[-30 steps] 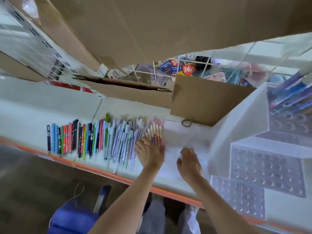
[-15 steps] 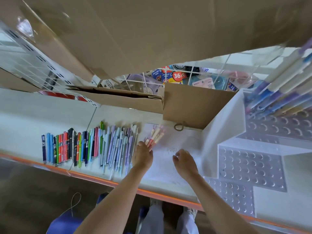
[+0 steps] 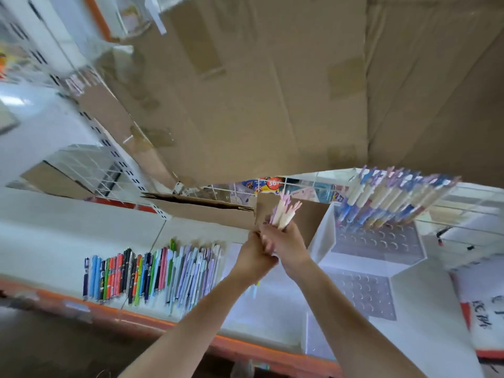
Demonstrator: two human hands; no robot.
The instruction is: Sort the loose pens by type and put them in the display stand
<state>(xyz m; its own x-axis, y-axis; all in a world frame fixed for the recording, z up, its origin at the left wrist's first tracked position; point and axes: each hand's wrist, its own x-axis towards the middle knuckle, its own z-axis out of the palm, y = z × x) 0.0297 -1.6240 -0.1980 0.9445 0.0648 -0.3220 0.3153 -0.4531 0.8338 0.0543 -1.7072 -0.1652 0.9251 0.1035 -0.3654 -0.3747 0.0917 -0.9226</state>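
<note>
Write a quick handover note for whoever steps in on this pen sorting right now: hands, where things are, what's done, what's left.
Right hand: grips a bunch of cream and pink pens, raised above the shelf, tips pointing up.
Left hand: closed against the right hand at the base of the same bunch; blur hides its fingers.
Display stand: to the right; its top tier already holds a batch of pens, while the lower tiers show bare holes.
Loose pens: lie in a row on the shelf, left of the hands.
Done: one tier partly filled, one bunch picked up.
Left: seat this bunch in the stand, then the row.
</note>
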